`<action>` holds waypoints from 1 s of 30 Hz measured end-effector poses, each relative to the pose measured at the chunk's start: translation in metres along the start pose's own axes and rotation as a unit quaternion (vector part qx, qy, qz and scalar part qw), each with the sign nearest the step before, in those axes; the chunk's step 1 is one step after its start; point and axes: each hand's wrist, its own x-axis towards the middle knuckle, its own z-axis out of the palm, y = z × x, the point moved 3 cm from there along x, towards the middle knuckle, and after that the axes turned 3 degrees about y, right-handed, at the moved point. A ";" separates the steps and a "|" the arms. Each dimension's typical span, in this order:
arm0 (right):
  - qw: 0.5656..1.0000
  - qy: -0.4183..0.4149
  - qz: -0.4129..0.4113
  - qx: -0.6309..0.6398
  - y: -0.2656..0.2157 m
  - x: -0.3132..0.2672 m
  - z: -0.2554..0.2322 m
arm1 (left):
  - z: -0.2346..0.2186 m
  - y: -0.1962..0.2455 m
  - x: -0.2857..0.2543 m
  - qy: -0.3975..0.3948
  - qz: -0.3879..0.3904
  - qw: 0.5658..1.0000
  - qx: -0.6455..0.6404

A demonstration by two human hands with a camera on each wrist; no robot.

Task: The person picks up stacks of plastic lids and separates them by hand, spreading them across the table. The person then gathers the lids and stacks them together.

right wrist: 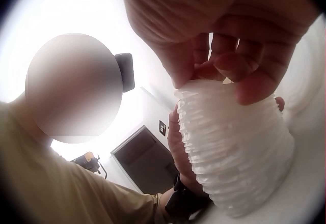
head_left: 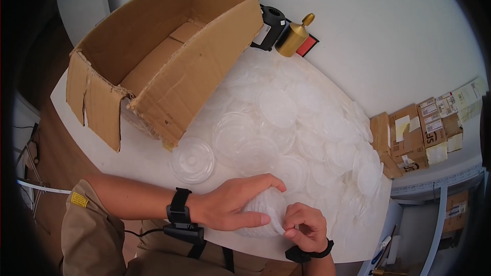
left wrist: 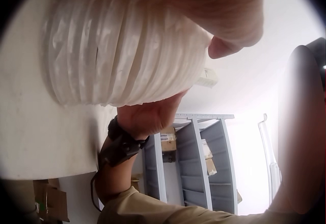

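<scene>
A stack of translucent plastic lids (head_left: 264,208) lies on its side at the front of the white table (head_left: 123,159). My left hand (head_left: 232,203) grips the stack, with the thumb on the near side and the fingers over the far side. At the right end of the stack my right hand (head_left: 308,226) pinches the rim of the end lid. In the left wrist view the ridged edges of the stacked lids (left wrist: 114,46) stand close together. The right wrist view shows the right fingertips (right wrist: 254,87) on the stack's end.
Loose lids (head_left: 327,143) spread in a heap across the middle and right of the table; a single lid (head_left: 192,160) lies left of them. A large open cardboard box (head_left: 197,82) stands back left. Behind it are a gold weight (head_left: 292,40) and a black device (head_left: 273,23).
</scene>
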 end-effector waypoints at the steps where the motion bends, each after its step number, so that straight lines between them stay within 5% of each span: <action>1: 1.000 -0.002 0.000 -0.002 0.000 0.000 0.000 | 0.000 0.000 0.000 0.000 -0.001 1.000 -0.001; 30: 0.988 -0.018 -0.073 -0.133 -0.007 0.008 0.017 | -0.003 0.001 0.001 -0.034 0.002 0.999 -0.018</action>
